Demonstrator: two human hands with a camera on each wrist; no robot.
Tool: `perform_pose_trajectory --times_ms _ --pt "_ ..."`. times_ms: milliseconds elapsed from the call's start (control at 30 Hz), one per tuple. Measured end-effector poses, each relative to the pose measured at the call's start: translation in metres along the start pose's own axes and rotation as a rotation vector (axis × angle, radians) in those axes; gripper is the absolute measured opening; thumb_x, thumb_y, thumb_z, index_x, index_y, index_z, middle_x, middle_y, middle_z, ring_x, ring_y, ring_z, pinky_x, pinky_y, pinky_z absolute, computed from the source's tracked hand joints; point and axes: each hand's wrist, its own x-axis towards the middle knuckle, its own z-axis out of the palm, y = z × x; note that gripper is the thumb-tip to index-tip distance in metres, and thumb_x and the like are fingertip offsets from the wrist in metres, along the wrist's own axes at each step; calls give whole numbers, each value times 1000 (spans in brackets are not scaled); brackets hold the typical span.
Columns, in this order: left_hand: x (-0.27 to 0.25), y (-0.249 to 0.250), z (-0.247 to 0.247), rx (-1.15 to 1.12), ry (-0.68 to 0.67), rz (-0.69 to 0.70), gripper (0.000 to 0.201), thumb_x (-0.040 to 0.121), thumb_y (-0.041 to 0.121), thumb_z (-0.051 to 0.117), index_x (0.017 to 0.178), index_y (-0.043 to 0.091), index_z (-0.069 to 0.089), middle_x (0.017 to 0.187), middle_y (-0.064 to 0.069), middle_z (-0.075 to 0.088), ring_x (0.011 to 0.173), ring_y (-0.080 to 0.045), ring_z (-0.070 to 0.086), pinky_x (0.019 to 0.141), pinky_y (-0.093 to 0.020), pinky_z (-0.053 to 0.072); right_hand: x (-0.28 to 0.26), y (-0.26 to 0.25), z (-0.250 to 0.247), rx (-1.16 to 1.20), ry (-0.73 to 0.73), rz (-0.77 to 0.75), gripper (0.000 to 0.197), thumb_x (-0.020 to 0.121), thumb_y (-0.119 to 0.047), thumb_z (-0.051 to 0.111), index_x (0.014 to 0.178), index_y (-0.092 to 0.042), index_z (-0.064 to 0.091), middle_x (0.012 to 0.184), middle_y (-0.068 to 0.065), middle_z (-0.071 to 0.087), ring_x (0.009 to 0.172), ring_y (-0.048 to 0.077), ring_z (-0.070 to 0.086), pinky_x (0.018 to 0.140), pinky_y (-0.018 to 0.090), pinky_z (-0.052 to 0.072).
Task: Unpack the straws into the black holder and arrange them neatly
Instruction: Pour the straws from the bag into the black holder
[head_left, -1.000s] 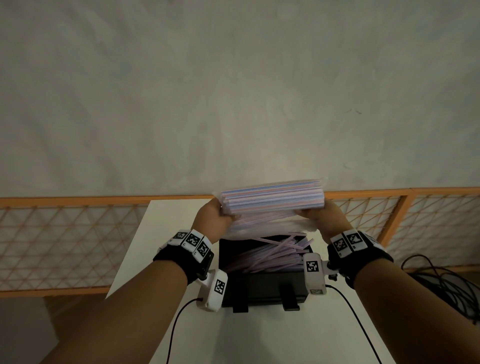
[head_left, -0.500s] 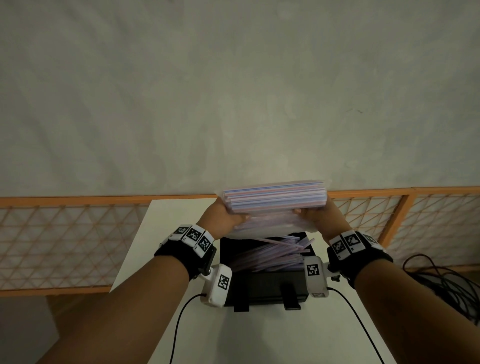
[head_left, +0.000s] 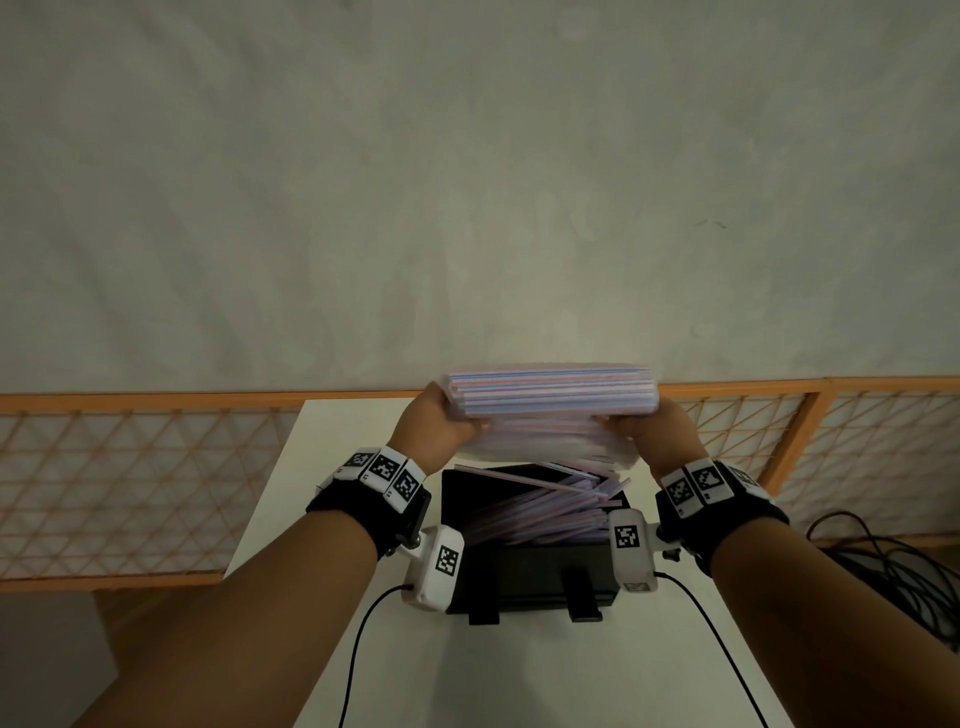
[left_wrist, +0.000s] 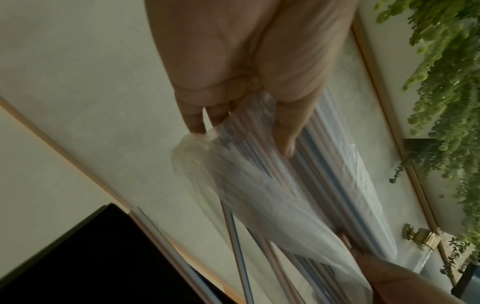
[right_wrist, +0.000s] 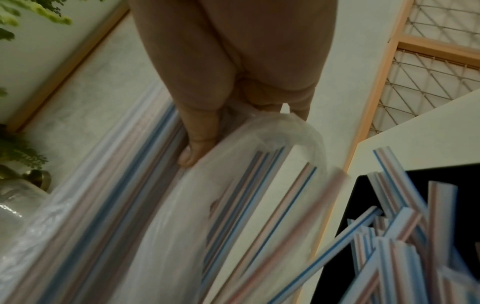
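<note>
A clear plastic pack of striped straws (head_left: 550, 396) hangs level above the black holder (head_left: 530, 571). My left hand (head_left: 434, 423) grips its left end and my right hand (head_left: 654, 428) grips its right end. In the left wrist view the fingers (left_wrist: 285, 131) pinch the plastic bag (left_wrist: 249, 185) with straws inside. In the right wrist view the thumb (right_wrist: 197, 144) presses the pack (right_wrist: 109, 195) while loose straws (right_wrist: 293, 205) slide out of the open bag. A crooked pile of straws (head_left: 550, 512) lies in the holder, some ends poking over its right rim.
The holder stands on a white table (head_left: 519, 675) whose far edge meets an orange lattice railing (head_left: 130, 467). Cables (head_left: 893, 561) lie to the right of the table. Green foliage (left_wrist: 446, 82) and a brass knob (left_wrist: 420, 236) show in the left wrist view.
The pack has stayed over the holder, rising a touch and blurring from shaking. More straws have dropped out of the bag into the holder.
</note>
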Motion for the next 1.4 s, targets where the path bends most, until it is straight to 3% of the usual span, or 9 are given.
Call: perform_pose_trajectory --times_ms 233,567,733,867,1033,1133,1200,1300,1400 --pt "-1 10 -1 0 79 49 41 80 8 69 118 14 55 108 2 62 102 -18 59 90 -30 46 -11 -10 0 -137 -19 22 37 86 -35 62 101 -1 67 98 21 69 92 33 63 70 28 37" --pt "-6 5 -2 68 123 74 28 76 2 69 102 10 66 95 -3 67 86 -16 60 77 -24 43 -8 -24 -2 -63 34 -18 29 78 -18 72 100 0 67 96 21 68 91 32 63 78 40 47" --pt "-5 2 -2 69 94 74 36 76 0 66 107 17 62 94 2 65 88 -16 60 71 -18 44 -15 -28 -4 -33 84 -46 26 81 -22 70 97 -3 68 82 10 62 77 18 54 68 24 34" --pt "-4 2 -1 91 78 127 31 77 0 65 106 10 58 92 0 63 83 -15 59 61 -3 41 -19 -23 1 -91 -3 38 34 88 -23 62 113 0 62 101 18 65 91 33 60 74 31 42" --pt "-1 7 0 80 55 126 36 76 -1 69 99 18 49 88 -3 61 77 -17 60 63 -17 48 -22 -20 4 14 -65 130 38 94 -17 52 130 -3 50 128 22 56 115 38 54 93 37 44" --pt "2 5 -1 65 96 99 34 77 -1 66 100 19 48 82 -1 59 66 -13 57 46 -7 43 -20 -18 5 18 -37 140 31 91 -21 56 115 -1 61 116 23 62 106 37 58 87 37 44" --pt "2 3 -1 39 118 63 33 76 5 67 102 17 49 83 3 62 68 -9 59 51 -7 45 -15 -14 6 32 43 135 27 87 -24 61 104 -3 66 107 23 65 95 33 59 80 38 44" --pt "3 -2 -2 106 13 15 35 76 29 66 107 14 63 101 -3 71 92 -21 66 81 -29 51 -12 -16 6 225 56 155 22 82 -21 66 101 -10 67 105 17 67 92 26 59 80 39 45" --pt "1 -7 -3 181 -82 -16 31 82 20 68 112 11 68 108 -11 71 100 -27 64 87 -34 48 -12 -16 4 268 50 127 19 80 -16 69 98 -13 68 101 15 69 91 26 63 80 41 47"
